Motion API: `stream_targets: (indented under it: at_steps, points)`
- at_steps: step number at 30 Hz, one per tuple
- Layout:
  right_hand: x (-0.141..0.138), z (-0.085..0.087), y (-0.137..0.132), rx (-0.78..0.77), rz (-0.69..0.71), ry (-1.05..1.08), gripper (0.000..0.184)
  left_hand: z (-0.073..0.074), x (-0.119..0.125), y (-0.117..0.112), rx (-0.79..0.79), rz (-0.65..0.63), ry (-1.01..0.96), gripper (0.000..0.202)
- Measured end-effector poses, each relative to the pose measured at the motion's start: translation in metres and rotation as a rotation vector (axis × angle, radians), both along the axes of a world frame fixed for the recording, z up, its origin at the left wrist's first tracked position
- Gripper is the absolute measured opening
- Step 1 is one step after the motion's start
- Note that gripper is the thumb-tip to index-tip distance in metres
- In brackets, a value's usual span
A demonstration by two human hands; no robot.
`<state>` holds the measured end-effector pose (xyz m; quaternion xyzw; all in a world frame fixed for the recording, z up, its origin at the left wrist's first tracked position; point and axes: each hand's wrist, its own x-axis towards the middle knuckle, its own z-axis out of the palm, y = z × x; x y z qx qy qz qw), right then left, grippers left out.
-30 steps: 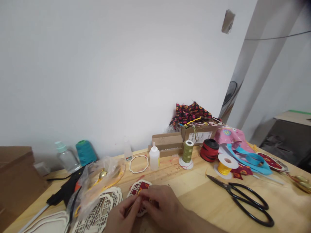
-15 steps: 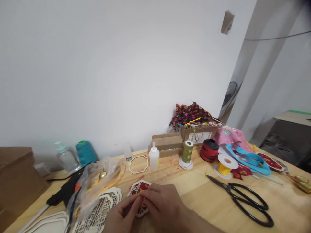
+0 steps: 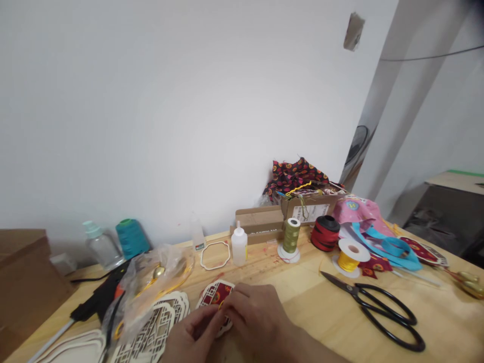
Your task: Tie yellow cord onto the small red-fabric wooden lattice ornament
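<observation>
My left hand (image 3: 194, 335) and my right hand (image 3: 257, 315) meet at the fingertips, both closed in a pinch. A small bit of yellow cord (image 3: 221, 304) shows between the fingers; the rest of it is hidden. Right under them lies a lattice-cut wooden piece backed with dark red patterned fabric (image 3: 220, 291), partly covered by my fingers. To the left of my left hand, a stack of pale lattice-cut wooden pieces (image 3: 162, 322) rests on the table.
Black-handled scissors (image 3: 355, 292) lie to the right, near spools of yellow cord (image 3: 348, 259), red cord (image 3: 325, 233) and green thread (image 3: 292, 236). A squeeze bottle (image 3: 239, 247) stands behind my hands. At left are a plastic bag (image 3: 151, 282) and a black glue gun (image 3: 100, 297).
My hands stay together over the fabric-backed piece, with only slight finger movement. The yellow cord shows a little less between the fingers. The view has shifted very slightly.
</observation>
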<state>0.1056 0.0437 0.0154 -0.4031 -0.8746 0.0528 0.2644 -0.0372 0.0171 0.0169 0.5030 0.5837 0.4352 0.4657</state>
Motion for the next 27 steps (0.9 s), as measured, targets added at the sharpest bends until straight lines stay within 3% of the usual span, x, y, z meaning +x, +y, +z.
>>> stream_targets:
  at_steps: [14, 27]
  points:
    - [-0.001, 0.01, -0.001, -0.106, -0.021, -0.012, 0.007, 0.001, -0.001, 0.001, -0.004, 0.067, 0.012, 0.017]
    - [0.001, 0.004, -0.001, -0.109, 0.015, 0.031, 0.008, 0.001, -0.002, 0.001, -0.002, 0.089, -0.09, 0.014]
